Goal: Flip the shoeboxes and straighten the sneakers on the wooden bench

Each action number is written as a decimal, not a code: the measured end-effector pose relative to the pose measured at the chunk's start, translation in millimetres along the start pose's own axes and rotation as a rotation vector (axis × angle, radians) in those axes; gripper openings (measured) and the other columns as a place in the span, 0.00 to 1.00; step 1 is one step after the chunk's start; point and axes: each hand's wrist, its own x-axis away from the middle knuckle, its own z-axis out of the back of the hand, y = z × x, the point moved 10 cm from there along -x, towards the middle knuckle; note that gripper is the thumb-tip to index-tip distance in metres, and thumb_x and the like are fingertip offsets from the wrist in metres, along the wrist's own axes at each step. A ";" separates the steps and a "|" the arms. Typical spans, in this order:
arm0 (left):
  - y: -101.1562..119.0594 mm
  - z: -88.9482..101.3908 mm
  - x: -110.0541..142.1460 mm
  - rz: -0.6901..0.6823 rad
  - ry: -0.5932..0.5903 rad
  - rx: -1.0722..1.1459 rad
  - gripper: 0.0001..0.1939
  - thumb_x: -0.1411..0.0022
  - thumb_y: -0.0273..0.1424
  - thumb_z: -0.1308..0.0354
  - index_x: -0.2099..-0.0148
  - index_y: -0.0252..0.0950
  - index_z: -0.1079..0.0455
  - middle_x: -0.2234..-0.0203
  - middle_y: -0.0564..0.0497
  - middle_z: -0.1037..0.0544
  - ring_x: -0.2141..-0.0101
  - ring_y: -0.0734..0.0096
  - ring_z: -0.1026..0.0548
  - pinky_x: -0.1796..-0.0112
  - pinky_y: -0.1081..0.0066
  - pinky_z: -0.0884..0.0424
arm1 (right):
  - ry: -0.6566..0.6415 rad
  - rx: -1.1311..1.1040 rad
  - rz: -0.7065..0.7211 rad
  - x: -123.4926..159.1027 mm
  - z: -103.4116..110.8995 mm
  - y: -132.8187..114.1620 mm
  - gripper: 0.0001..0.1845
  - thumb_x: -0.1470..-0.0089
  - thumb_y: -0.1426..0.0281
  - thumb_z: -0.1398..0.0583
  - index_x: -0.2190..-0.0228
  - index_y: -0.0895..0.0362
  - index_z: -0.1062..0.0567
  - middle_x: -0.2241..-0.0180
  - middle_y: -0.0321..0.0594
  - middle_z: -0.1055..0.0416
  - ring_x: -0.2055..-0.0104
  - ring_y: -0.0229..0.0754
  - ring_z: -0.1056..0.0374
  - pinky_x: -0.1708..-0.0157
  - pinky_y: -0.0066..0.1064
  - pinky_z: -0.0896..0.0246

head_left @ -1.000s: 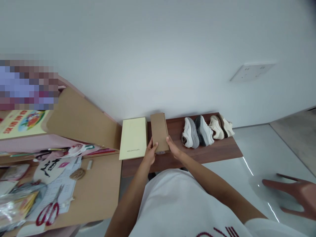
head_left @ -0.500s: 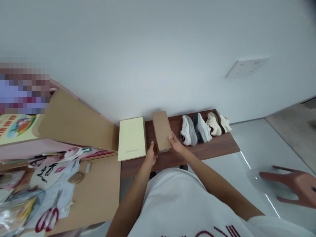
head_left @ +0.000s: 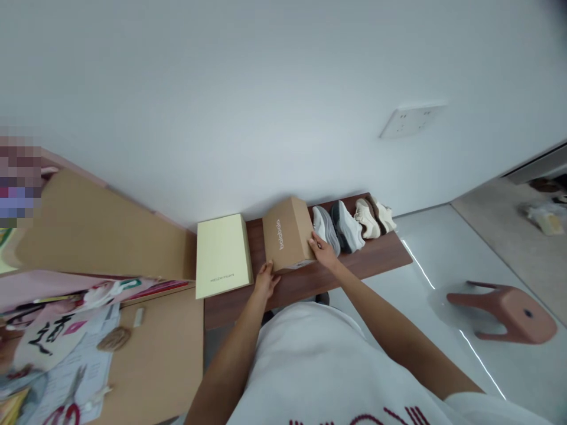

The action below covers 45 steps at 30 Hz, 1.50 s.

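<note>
A brown cardboard shoebox with "balabala" printed in white is tilted on the dark wooden bench, between my two hands. My left hand grips its near left corner, fingers at the bottom edge. On the near right side, my right hand holds the box with the thumb on its face. To the left lies a pale yellow box marked "MEIZHIYUAN". Right beside the shoebox stand grey-and-white sneakers, the nearer one partly hidden by it, then a cream pair.
The wooden bench runs along the white wall. A desk at left carries papers, red-handled scissors and a coiled string. A pinkish-brown stool stands on the floor at right. A socket plate is on the wall.
The shoebox has been turned so its printed face shows, and its right side now covers part of the nearest sneaker. My left hand has closed on its corner. The view has shifted right.
</note>
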 end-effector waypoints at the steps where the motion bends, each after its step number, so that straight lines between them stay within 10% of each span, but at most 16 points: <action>1: 3.9 -0.4 3.1 -0.026 -0.017 0.024 0.16 0.37 0.41 0.37 0.49 0.44 0.29 0.47 0.47 0.25 0.52 0.65 0.23 0.54 0.62 0.23 | -0.007 -0.008 -0.032 0.2 -1.5 -0.2 0.42 0.42 0.45 0.42 0.36 0.57 0.34 0.36 0.47 0.36 0.32 0.52 0.42 0.32 0.43 0.50; 13: 50.9 15.9 26.6 -0.272 0.132 0.028 0.24 0.38 0.35 0.35 0.40 0.49 0.32 0.42 0.47 0.26 0.46 0.63 0.26 0.57 0.67 0.24 | -0.360 -0.237 -0.315 2.7 -51.3 25.3 0.53 0.51 0.52 0.31 0.31 0.40 0.48 0.33 0.41 0.41 0.39 0.57 0.34 0.49 0.53 0.28; 45: 41.1 37.7 0.3 -0.321 0.303 -0.096 0.25 0.39 0.31 0.37 0.40 0.43 0.32 0.47 0.45 0.23 0.49 0.66 0.23 0.52 0.66 0.26 | -0.399 -0.282 -0.436 -5.1 -97.2 78.9 0.39 0.45 0.59 0.39 0.35 0.32 0.45 0.37 0.35 0.35 0.40 0.45 0.34 0.46 0.52 0.36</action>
